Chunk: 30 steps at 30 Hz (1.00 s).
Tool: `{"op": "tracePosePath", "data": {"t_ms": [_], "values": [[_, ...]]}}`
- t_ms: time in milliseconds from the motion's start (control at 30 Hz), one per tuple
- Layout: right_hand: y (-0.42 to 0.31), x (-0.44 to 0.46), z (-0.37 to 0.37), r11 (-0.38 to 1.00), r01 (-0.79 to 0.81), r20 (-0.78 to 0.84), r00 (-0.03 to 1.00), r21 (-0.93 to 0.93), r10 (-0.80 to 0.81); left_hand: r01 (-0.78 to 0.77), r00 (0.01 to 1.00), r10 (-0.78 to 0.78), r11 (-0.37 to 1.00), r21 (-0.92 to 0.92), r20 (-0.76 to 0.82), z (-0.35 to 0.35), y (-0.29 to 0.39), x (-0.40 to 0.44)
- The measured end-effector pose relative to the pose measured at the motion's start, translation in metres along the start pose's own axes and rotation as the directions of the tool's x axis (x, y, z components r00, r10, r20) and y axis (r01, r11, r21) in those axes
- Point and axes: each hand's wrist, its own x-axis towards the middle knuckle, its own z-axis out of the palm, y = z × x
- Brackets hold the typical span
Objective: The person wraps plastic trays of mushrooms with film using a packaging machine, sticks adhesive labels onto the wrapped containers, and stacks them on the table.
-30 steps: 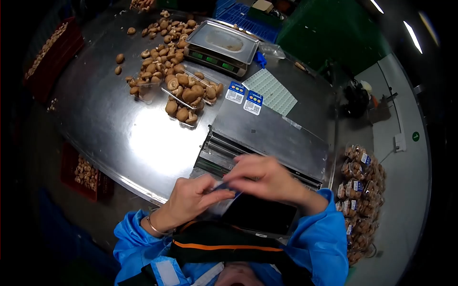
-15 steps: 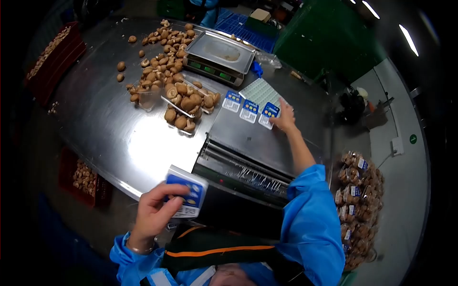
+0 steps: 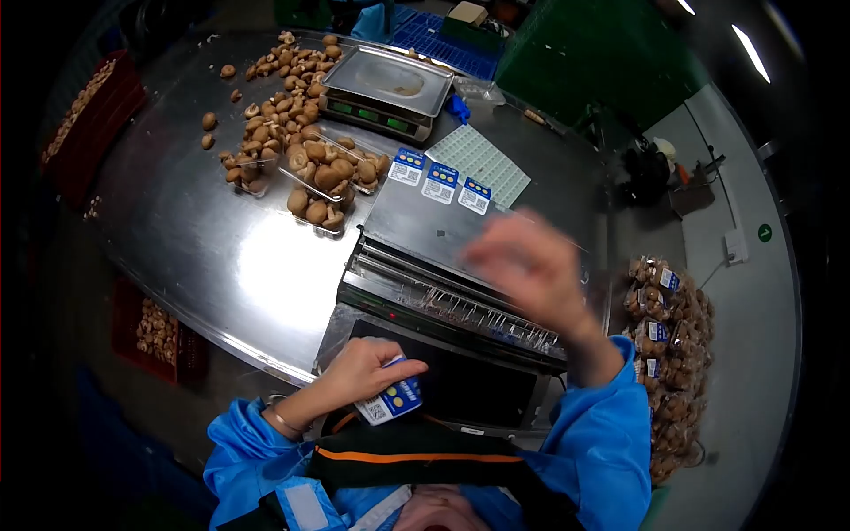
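My left hand [image 3: 359, 372] is closed on blue and white labels [image 3: 394, 403] with a printed code, held low in front of my body. My right hand [image 3: 531, 265] is smeared by motion above the wrapping machine [image 3: 452, 305]; its fingers are too blurred to read. Beyond it, three similar labels lie in a slanting row on the flat metal top: a left label [image 3: 406, 166], a middle label [image 3: 440, 185] and a right label [image 3: 475, 196]. A pale green gridded sheet [image 3: 487, 159] lies just behind them.
Clear trays of brown mushrooms [image 3: 328, 168] and a loose mushroom heap [image 3: 288, 97] sit left of the labels. A scale [image 3: 385, 93] stands behind. Packed mushrooms [image 3: 664, 354] are stacked at right. Red crates, a left crate [image 3: 97, 106] and a lower crate [image 3: 190, 354], stand beside the table [image 3: 186, 221].
My right hand has left the rightmost label and come back toward me over the machine; that label stays on the metal top. My left hand has moved right and down with its labels.
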Motion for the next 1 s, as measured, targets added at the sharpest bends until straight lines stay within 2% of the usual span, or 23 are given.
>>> {"op": "tracePosePath", "data": {"t_ms": [33,67,100,133,167,200,233,267,333,400,433,533,633,667,733,767,867,900,933,967,1000], "values": [[0.013,0.012,-0.018,0.964,-0.212,-0.121,0.965,0.161,0.232,-0.006,0.998,0.001,0.997,-0.073,-0.07,0.009,-0.016,0.0],[0.05,0.028,-0.036,0.937,-0.19,-0.246,0.932,0.294,0.266,-0.018,0.99,-0.002,0.989,-0.145,-0.139,0.015,-0.025,0.0],[0.069,0.04,-0.05,0.917,-0.267,-0.258,0.902,0.296,0.345,-0.057,0.973,0.017,0.984,-0.166,-0.231,0.011,-0.018,0.0],[0.066,0.033,-0.041,0.895,-0.312,-0.071,0.934,0.318,0.351,-0.095,0.945,0.03,0.978,-0.187,-0.326,0.002,-0.005,-0.002],[0.056,0.03,-0.026,0.881,-0.345,0.124,0.939,0.324,0.322,-0.171,0.919,0.045,0.941,-0.292,-0.391,-0.006,0.01,-0.002],[0.043,0.026,-0.005,0.866,-0.379,0.319,0.907,0.326,0.276,-0.2,0.868,0.127,0.974,-0.104,-0.479,-0.014,0.02,0.001],[0.012,0.022,0.016,0.93,-0.31,0.534,0.83,0.196,0.164,-0.216,0.857,0.106,0.963,-0.164,-0.504,-0.019,0.027,0.005],[0.01,0.009,0.042,0.96,-0.131,0.555,0.831,0.247,-0.029,-0.238,0.846,0.095,0.948,-0.213,-0.525,-0.024,0.032,0.008],[0.017,-0.001,0.066,0.988,0.046,0.396,0.913,0.147,-0.101,-0.299,0.875,0.151,0.916,-0.267,-0.46,-0.029,0.029,0.012],[0.026,-0.008,0.063,0.99,-0.028,0.328,0.945,0.135,-0.018,-0.347,0.888,0.201,0.883,-0.315,-0.415,-0.026,0.033,0.01],[0.025,-0.012,0.064,0.991,0.097,0.244,0.963,0.088,-0.116,-0.336,0.903,0.217,0.894,-0.295,-0.371,-0.026,0.029,0.01],[0.017,-0.02,0.064,0.988,0.15,0.088,0.985,-0.041,-0.146,-0.31,0.879,0.243,0.945,-0.105,-0.409,-0.022,0.037,0.011],[0.012,-0.025,0.052,0.975,0.184,0.089,0.981,-0.122,-0.174,-0.273,0.877,0.228,0.961,-0.049,-0.423,-0.019,0.045,0.008],[0.011,-0.027,0.049,0.969,0.205,0.099,0.976,-0.136,-0.192,-0.302,0.867,0.269,0.953,-0.012,-0.42,-0.018,0.045,0.009],[0.005,-0.03,0.048,0.961,0.228,0.038,0.974,-0.159,-0.225,-0.355,0.843,0.347,0.933,0.06,-0.41,-0.019,0.044,0.009],[0.002,-0.03,0.048,0.956,0.238,0.008,0.971,-0.171,-0.24,-0.334,0.822,0.33,0.939,0.077,-0.465,-0.014,0.04,0.008],[0.002,-0.028,0.03,0.918,0.319,0.052,0.948,-0.237,-0.315,-0.249,0.914,0.242,0.968,0.021,-0.327,-0.008,0.028,0.013],[0.013,-0.025,0.02,0.911,0.299,0.002,0.95,-0.286,-0.311,-0.252,0.923,0.226,0.967,-0.046,-0.31,0.008,0.001,0.023],[0.025,-0.015,0.0,0.857,0.222,-0.051,0.96,-0.465,-0.276,-0.036,0.982,0.043,0.999,0.041,-0.185,0.007,-0.011,0.023],[0.048,-0.003,-0.023,0.997,-0.032,-0.194,0.981,-0.075,0.017,-0.016,0.978,-0.004,0.996,-0.09,-0.21,0.004,-0.013,0.021],[0.081,0.011,-0.042,0.982,-0.186,-0.337,0.924,0.018,0.181,0.005,0.973,-0.056,0.976,-0.22,-0.224,0.002,-0.014,0.018]]}}
